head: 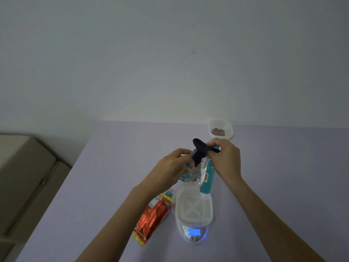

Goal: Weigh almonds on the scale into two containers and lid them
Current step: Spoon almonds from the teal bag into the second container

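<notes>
A white scale (193, 232) with a lit blue display stands near the table's front, and a white ribbed container (194, 206) rests on it. Just behind it, an opened teal almond bag (204, 178) with a silver lining stands upright. My left hand (173, 167) grips the bag's left edge at its mouth. My right hand (224, 157) holds a black scoop (200, 146) above the bag's opening. A second clear container (220, 129) with almonds inside sits at the table's far edge.
An orange foil pouch (153, 216) lies flat left of the scale, with a small teal clip (169, 192) at its top. The lilac table (283, 186) meets a pale wall. A beige sofa (24, 176) stands left of the table.
</notes>
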